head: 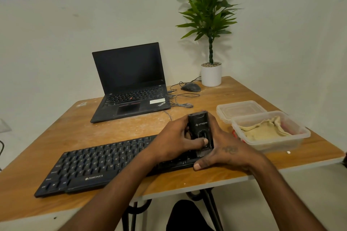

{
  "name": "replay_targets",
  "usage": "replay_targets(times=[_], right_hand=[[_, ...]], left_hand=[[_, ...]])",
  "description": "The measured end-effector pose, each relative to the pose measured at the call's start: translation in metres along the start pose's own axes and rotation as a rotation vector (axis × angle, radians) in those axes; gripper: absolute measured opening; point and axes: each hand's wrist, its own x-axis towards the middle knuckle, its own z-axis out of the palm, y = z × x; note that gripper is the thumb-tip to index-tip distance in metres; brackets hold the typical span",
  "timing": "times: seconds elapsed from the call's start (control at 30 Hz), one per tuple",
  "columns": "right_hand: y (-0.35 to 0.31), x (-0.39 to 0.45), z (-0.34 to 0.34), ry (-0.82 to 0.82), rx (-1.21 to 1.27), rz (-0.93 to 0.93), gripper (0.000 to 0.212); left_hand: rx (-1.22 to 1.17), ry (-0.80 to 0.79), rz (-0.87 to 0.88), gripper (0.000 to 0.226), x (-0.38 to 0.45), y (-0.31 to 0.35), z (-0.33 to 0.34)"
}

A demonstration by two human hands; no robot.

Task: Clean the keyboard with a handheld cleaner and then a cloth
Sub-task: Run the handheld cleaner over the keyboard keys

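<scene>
A black keyboard (93,165) lies slanted on the wooden table (75,131), its right end hidden under my hands. A black handheld cleaner (199,124) stands upright over that right end, brush tip down on the keys. My left hand (174,140) grips the cleaner from the left, thumb across its front button. My right hand (225,154) wraps it from the right, thumb resting at the keyboard's front edge. A beige cloth (266,129) lies crumpled in a clear plastic container (300,137) to the right.
An open black laptop (131,84) stands behind the keyboard, cables and a black mouse (190,87) to its right. A potted plant (211,73) occupies the far right corner. A clear lid (240,108) lies behind the container. The table's front edge is close to my arms.
</scene>
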Motion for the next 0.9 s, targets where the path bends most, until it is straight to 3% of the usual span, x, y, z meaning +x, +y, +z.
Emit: replay_targets(times=[0.13, 0.33, 0.47, 0.7, 0.9], right_hand=[[-0.001, 0.000, 0.001, 0.006, -0.022, 0.015, 0.148], [-0.002, -0.001, 0.001, 0.002, -0.026, 0.040, 0.148], [-0.002, -0.001, 0.001, -0.003, -0.028, 0.054, 0.149], [-0.004, -0.002, 0.001, 0.004, -0.050, 0.054, 0.148], [-0.002, -0.001, 0.001, 0.013, -0.056, 0.054, 0.148]], left_hand=[[-0.003, 0.004, -0.010, 0.054, -0.005, 0.000, -0.004], [0.242, 0.273, 0.014, 0.061, 0.020, -0.015, -0.003], [0.263, 0.330, -0.022, 0.062, 0.033, -0.024, -0.005], [0.267, 0.119, -0.051, 0.060, 0.021, -0.018, -0.028], [0.050, -0.042, -0.126, 0.048, -0.020, -0.013, -0.049]])
